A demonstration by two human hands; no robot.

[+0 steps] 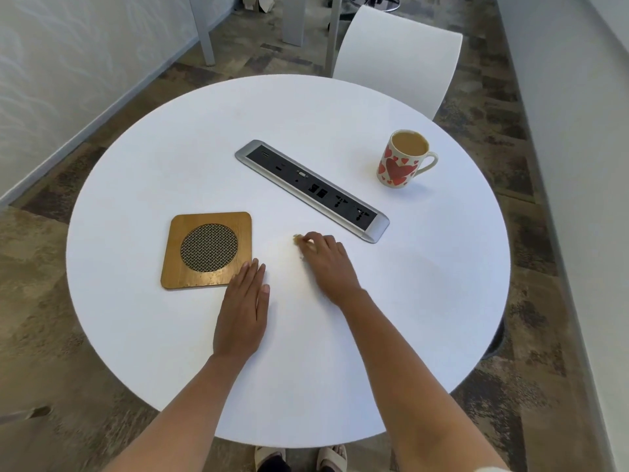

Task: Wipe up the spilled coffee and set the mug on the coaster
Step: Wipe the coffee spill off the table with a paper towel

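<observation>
A white mug with red hearts (400, 161), full of milky coffee, stands upright at the table's far right. The square wooden coaster (207, 251) with a round woven centre lies near the left, with nothing on it. My left hand (243, 308) rests flat on the table, fingertips at the coaster's near right corner. My right hand (326, 264) presses a small brownish, stained wad (298, 238) against the tabletop between the coaster and the socket strip; most of the wad is hidden under my fingers. A faint pale stain (289, 253) shows beside the hand.
A silver and black socket strip (311, 190) is set diagonally into the middle of the round white table (391, 301). A white chair (398, 56) stands behind the table at the back right. My sandalled feet (301, 458) show under the near edge.
</observation>
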